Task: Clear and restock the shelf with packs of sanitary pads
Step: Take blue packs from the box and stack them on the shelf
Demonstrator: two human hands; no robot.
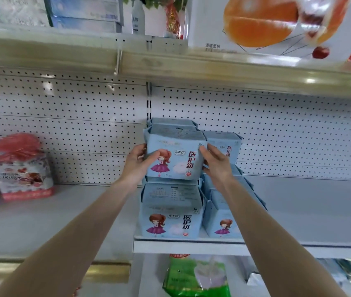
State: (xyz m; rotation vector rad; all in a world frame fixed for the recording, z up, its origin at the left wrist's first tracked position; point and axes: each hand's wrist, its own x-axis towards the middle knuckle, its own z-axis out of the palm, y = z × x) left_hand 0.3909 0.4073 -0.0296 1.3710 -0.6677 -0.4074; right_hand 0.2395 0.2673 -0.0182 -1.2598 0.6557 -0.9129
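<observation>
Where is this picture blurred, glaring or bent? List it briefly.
Head view: sharpest at the centre, where the left hand and right hand hold the top blue pack; blur smears the red-and-white bag at left and the orange-print box top right; glare spots sit on the upper shelf edge; the wide-angle lens bows that edge.
</observation>
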